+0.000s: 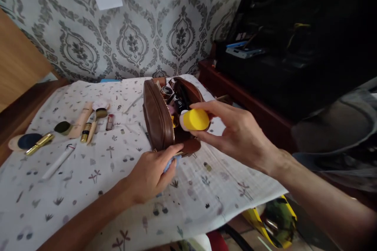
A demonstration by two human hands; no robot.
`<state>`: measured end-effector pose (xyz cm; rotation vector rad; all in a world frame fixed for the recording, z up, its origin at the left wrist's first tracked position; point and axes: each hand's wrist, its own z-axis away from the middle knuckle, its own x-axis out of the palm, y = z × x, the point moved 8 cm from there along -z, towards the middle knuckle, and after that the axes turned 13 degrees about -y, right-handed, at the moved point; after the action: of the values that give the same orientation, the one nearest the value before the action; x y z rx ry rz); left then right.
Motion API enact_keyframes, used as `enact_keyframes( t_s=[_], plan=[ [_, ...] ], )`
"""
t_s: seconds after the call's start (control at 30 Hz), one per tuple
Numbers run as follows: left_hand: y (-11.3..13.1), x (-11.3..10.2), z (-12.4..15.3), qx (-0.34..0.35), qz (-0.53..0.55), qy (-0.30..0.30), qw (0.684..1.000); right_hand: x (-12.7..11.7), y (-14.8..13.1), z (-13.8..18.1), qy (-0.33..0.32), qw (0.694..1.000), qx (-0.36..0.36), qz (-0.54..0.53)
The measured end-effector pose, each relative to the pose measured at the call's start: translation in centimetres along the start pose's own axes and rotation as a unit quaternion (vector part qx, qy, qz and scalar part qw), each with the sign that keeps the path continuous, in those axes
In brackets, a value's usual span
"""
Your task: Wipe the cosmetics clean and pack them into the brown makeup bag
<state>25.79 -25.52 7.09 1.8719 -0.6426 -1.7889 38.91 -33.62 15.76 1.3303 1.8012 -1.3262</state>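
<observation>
A brown zippered makeup bag [158, 114] stands unzipped on the cloth, with several cosmetics inside, among them a black item [180, 104] and a round-topped item [167, 91]. My right hand [235, 125] is closed around a small container with a yellow end [196, 119] and a pale body, held at the bag's opening. I cannot tell exactly what kind of container it is. My left hand [153, 172] pinches the near edge of the bag by the zipper. Something light blue [172, 161] shows at its fingers, partly hidden.
Left on the patterned cloth [118, 204] lie a white pen-like tube [59, 160], a gold tube [39, 144], a beige tube [81, 119], brushes and a small lip-colour tube [110, 122]. A patterned wall stands behind. A yellow-edged bag [272, 221] is below the table's right edge.
</observation>
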Motion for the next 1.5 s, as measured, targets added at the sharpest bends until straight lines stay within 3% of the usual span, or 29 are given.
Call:
enact_keyframes(
  t_s=[0.2,0.3,0.6,0.77,0.9,1.13,1.3,1.5],
  plan=[
    [-0.6,0.2,0.1,0.023,0.013,0.002,1.000,4.0,-0.3,-3.2,-0.223,0.966,-0.071,0.109],
    [-0.8,0.3,0.0,0.027,0.015,0.002,1.000,5.4,-0.8,-4.4,-0.270,0.938,-0.121,0.179],
    [-0.7,0.6,0.2,0.034,-0.026,-0.007,0.999,9.4,-0.3,-5.4,-0.332,0.870,-0.168,0.323],
    [-0.7,0.6,0.2,0.035,-0.021,-0.006,0.999,10.1,-0.9,-5.3,-0.354,0.838,-0.190,0.369],
    [-0.8,0.6,0.1,0.028,-0.014,-0.012,0.999,11.0,-0.5,-5.3,-0.359,0.831,-0.198,0.377],
    [-0.9,0.6,0.3,0.021,-0.005,0.002,1.000,11.0,0.8,-5.1,-0.339,0.862,-0.222,0.304],
    [-1.1,0.8,0.4,0.020,-0.009,-0.001,1.000,11.2,1.1,-4.9,-0.383,0.831,-0.215,0.340],
    [-0.9,0.7,0.3,0.023,-0.006,-0.003,1.000,10.9,-0.2,-4.9,-0.376,0.821,-0.204,0.377]
  ],
)
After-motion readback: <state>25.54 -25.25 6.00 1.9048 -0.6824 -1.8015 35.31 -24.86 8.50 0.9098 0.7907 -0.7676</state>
